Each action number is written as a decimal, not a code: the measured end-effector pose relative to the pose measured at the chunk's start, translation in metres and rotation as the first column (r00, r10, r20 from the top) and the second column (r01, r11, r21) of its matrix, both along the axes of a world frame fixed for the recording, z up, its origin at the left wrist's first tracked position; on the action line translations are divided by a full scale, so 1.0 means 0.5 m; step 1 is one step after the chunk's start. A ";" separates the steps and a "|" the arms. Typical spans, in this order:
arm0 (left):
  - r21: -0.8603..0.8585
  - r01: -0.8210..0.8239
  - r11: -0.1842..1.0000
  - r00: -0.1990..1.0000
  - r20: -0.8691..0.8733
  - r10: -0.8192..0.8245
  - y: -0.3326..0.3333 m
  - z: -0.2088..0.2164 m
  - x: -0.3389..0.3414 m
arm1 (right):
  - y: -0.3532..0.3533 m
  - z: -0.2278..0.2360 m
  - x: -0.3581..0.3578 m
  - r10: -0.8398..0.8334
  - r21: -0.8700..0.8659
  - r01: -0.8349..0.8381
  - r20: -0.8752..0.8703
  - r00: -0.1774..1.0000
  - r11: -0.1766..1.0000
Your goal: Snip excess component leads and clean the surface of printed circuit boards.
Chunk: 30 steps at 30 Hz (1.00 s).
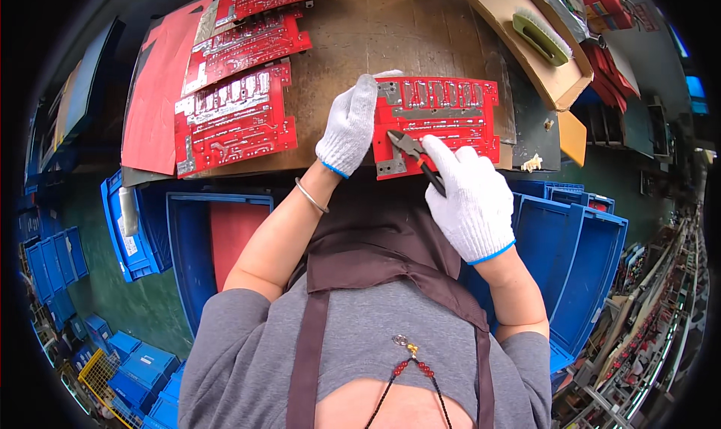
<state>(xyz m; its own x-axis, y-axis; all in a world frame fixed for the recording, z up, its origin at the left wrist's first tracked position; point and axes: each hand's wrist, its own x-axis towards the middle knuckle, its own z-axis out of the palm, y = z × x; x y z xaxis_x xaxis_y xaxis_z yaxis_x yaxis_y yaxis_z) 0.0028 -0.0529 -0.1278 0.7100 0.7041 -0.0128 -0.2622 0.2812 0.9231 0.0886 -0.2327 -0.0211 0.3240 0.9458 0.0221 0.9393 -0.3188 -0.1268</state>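
A red circuit board with silvery solder areas is held at the table's near edge, solder side up. My left hand, in a white knit glove, grips its left edge, the fingers partly hidden behind it. In my gloved right hand is a pair of cutting pliers with dark handles and some red near the joint. The jaws lie over the board's lower left part. Whether they touch it I cannot tell. To the left, several similar red boards lie overlapping in a row.
The brown table carries a red sheet at left. A cardboard box at right holds a green-backed brush. Blue crates stand below the table on both sides. Small pale scraps lie at the right edge.
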 end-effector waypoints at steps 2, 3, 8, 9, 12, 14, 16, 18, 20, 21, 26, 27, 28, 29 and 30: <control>0.015 0.009 1.000 1.000 -0.002 -0.009 0.001 -0.003 0.002 | 0.001 0.005 0.003 -0.065 0.008 0.065 0.040 0.997 0.998; 0.031 0.017 0.999 1.000 -0.005 -0.017 0.002 -0.003 0.003 | -0.002 0.000 -0.001 -0.050 0.028 0.048 0.053 0.997 0.998; 0.049 0.030 0.998 0.999 -0.026 -0.029 0.006 0.002 -0.009 | 0.003 -0.001 0.001 -0.051 0.017 0.050 0.032 0.998 0.999; 0.082 0.039 0.996 0.998 -0.048 -0.035 0.007 0.002 -0.009 | 0.003 -0.002 0.004 -0.090 0.027 0.089 0.031 0.995 0.996; 0.027 0.062 0.998 0.998 -0.025 -0.061 0.001 0.005 -0.005 | 0.006 -0.005 -0.013 -0.040 0.013 0.041 -0.003 0.999 0.999; -0.063 0.067 0.996 0.997 0.036 -0.065 -0.004 0.007 0.000 | 0.013 -0.005 -0.003 -0.059 0.017 0.059 0.007 0.998 0.998; 0.023 0.041 0.999 0.999 0.023 -0.041 -0.004 0.003 0.001 | 0.011 -0.005 0.017 -0.146 0.084 0.143 0.036 0.989 0.986; 0.038 0.032 0.999 0.999 -0.023 -0.031 0.000 0.001 0.000 | -0.001 -0.012 0.039 -0.197 0.161 0.194 0.006 0.980 0.968; 0.047 -0.001 0.999 0.998 -0.061 0.004 0.000 -0.001 -0.004 | -0.022 -0.016 0.055 -0.270 0.195 0.288 -0.111 0.956 0.938; 0.075 0.017 0.997 0.997 -0.075 -0.012 0.004 -0.003 -0.005 | -0.033 -0.023 0.063 -0.322 0.212 0.341 -0.120 0.939 0.916; 0.046 0.028 0.999 0.998 -0.061 -0.025 0.002 0.001 -0.001 | -0.109 -0.056 0.102 -0.510 0.181 0.525 -0.125 0.851 0.832; 0.027 0.020 0.999 0.998 -0.060 -0.018 0.001 0.000 -0.002 | -0.122 -0.066 0.109 -0.540 0.187 0.561 -0.155 0.827 0.806; 0.028 0.027 0.999 0.998 -0.058 -0.025 0.001 0.002 -0.002 | -0.131 -0.073 0.114 -0.568 0.192 0.596 -0.185 0.802 0.780; 0.032 0.019 0.999 0.998 -0.055 -0.017 0.000 0.005 -0.004 | -0.136 -0.071 0.115 -0.569 0.193 0.597 -0.185 0.802 0.779; 0.035 0.010 0.999 0.999 -0.052 -0.008 0.000 0.007 -0.006 | -0.140 -0.069 0.116 -0.568 0.186 0.597 -0.191 0.801 0.780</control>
